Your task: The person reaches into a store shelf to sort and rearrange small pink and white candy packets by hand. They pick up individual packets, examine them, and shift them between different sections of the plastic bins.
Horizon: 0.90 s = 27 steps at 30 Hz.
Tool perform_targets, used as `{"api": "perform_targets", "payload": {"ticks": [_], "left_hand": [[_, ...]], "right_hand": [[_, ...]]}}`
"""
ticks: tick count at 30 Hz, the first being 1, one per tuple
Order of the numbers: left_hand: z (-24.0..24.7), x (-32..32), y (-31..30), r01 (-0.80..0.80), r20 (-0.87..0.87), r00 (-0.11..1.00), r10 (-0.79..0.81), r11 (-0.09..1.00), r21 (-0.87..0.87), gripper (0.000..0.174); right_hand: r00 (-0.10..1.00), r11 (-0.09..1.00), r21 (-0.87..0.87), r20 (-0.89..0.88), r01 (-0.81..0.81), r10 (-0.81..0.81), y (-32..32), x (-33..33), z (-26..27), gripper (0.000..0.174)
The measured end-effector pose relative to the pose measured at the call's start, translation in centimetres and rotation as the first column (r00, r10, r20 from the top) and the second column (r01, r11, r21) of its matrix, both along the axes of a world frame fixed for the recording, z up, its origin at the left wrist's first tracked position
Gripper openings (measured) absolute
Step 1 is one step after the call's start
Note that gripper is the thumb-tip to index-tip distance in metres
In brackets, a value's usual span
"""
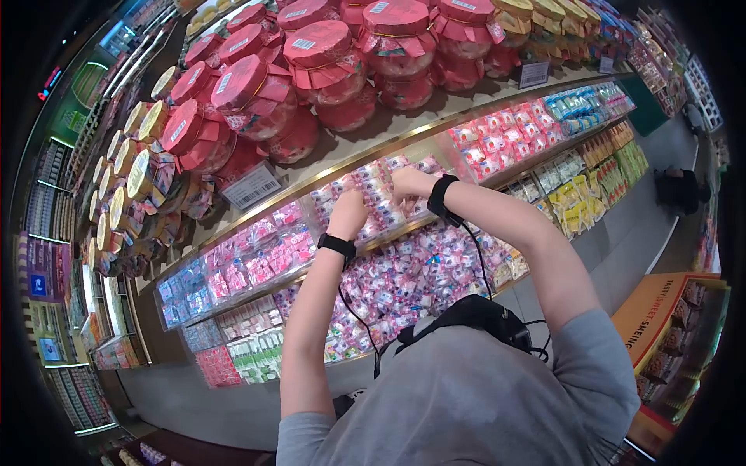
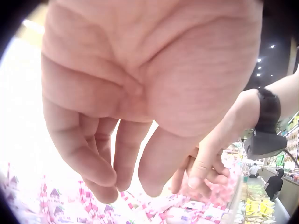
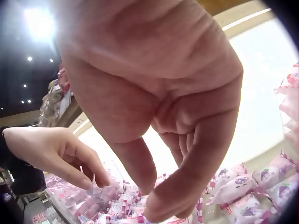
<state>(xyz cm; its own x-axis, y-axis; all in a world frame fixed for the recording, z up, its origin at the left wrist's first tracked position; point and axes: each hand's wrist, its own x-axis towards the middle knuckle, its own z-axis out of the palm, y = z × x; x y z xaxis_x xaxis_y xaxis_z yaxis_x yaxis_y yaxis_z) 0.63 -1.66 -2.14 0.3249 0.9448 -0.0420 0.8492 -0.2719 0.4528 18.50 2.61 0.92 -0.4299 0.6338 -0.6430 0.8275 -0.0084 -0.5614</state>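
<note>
Small white packets with purple print (image 1: 378,194) fill a middle compartment of the sloping display. Over its left part is the left hand (image 1: 350,213); in the left wrist view this hand (image 2: 140,93) points its loosely bent fingers down above the packets (image 2: 56,200), with nothing seen between them. To its right, the right hand (image 1: 413,185) reaches down over the same compartment. The right wrist view shows the right hand (image 3: 163,102) with thumb and fingers bent and close together, low over the packets (image 3: 245,207); whether the fingertips touch any is unclear. No packet shows in either hand.
Red-topped jars (image 1: 322,62) crowd the shelf behind, near a price card (image 1: 252,186). Pink packets (image 1: 264,248) lie left, red-and-white ones (image 1: 505,140) right. A lower tray holds mixed packets (image 1: 404,272). An orange display box (image 1: 653,318) stands at right; a person (image 1: 678,190) is farther off.
</note>
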Motion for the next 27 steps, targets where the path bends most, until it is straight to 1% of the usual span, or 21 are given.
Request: {"api": "perform_targets", "payload": {"ticks": [1,2,3,5,7,9,10,11,12,14,16,17,18,20,21,22,24,26,27], "left_hand": [[2.4,0.0,-1.8,-0.039,-0.003,0.999,0.039,0.999,-0.007,0.018],[4.5,0.1,-4.0,-0.086,0.035,0.996,0.084,0.993,0.078,0.018],[6.2,0.2,-6.3,-0.137,0.077,0.989,0.126,0.977,0.163,0.019],[8.2,-0.2,-10.7,-0.182,0.144,0.978,0.148,0.947,0.265,0.017],[8.4,-0.7,-14.8,-0.263,0.151,0.962,0.228,0.923,0.281,0.017],[7.5,-1.4,-18.3,-0.288,0.149,0.955,0.255,0.915,0.281,0.019],[7.2,-1.4,-19.7,-0.322,0.132,0.946,0.297,0.910,0.260,0.019],[6.4,-1.6,-21.1,-0.332,0.119,0.943,0.310,0.902,0.277,0.020],[5.9,-1.7,-22.4,-0.339,0.088,0.941,0.327,0.906,0.255,0.020],[5.5,-1.5,-23.9,-0.348,0.052,0.937,0.346,0.906,0.241,0.021],[5.0,-1.4,-24.9,-0.348,0.027,0.936,0.352,0.906,0.243,0.021],[5.3,-1.2,-25.2,-0.374,0.081,0.928,0.365,0.910,0.179,0.019],[5.3,-1.1,-25.5,-0.365,0.073,0.931,0.358,0.913,0.184,0.020],[5.2,-0.9,-25.8,-0.345,0.062,0.939,0.339,0.918,0.197,0.020],[5.5,-0.6,-26.1,-0.322,0.014,0.945,0.328,0.918,0.230,0.019],[5.2,-0.5,-26.4,-0.310,0.028,0.950,0.311,0.926,0.214,0.019],[4.9,-0.3,-27.0,-0.271,0.043,0.963,0.267,0.944,0.188,0.019],[4.6,0.1,-27.8,-0.244,0.062,0.970,0.237,0.959,0.147,0.019],[4.5,0.2,-28.1,-0.229,0.069,0.973,0.222,0.966,0.119,0.019]], "right_hand": [[0.998,0.979,0.201,0.056,-0.040,0.029,-1.1,0.6,2.0,0.018],[0.999,0.897,0.443,-0.025,-0.010,0.024,-1.7,1.4,1.8,0.017],[0.993,0.755,0.654,-0.107,0.039,0.042,-2.3,2.4,1.7,0.019],[0.980,0.683,0.707,-0.187,0.186,-0.073,-5.7,4.1,5.8,0.021],[0.967,0.502,0.831,-0.251,0.239,-0.044,-9.4,6.4,7.8,0.023],[0.945,0.452,0.830,-0.299,0.326,-0.134,-13.0,8.4,7.8,0.020],[0.957,0.434,0.853,-0.261,0.290,-0.126,-14.6,9.2,7.9,0.018],[0.968,0.419,0.873,-0.221,0.252,-0.121,-16.1,9.8,8.2,0.017],[0.968,0.424,0.870,-0.224,0.253,-0.117,-17.6,10.1,8.8,0.017],[0.986,0.309,0.939,-0.121,0.153,-0.118,-20.0,10.4,10.8,0.018],[0.995,0.096,0.994,-0.043,0.052,-0.094,-22.2,9.9,14.9,0.022],[0.993,0.005,1.000,0.007,-0.006,-0.120,-23.4,9.7,17.0,0.022],[0.987,-0.085,0.994,0.057,-0.071,-0.153,-24.5,9.6,19.1,0.022],[0.979,-0.223,0.966,0.093,-0.134,-0.183,-27.2,9.6,22.9,0.028],[0.973,-0.257,0.949,0.138,-0.184,-0.187,-28.7,9.6,24.5,0.027],[0.964,-0.291,0.927,0.183,-0.235,-0.195,-29.9,9.7,25.6,0.026],[0.981,-0.516,0.835,0.178,-0.189,-0.073,-30.8,9.8,26.2,0.022],[0.921,-0.494,0.816,0.382,-0.300,0.072,-32.9,10.7,28.8,0.023],[0.929,-0.480,0.826,0.365,-0.295,0.058,-35.4,11.1,28.0,0.023]]}}
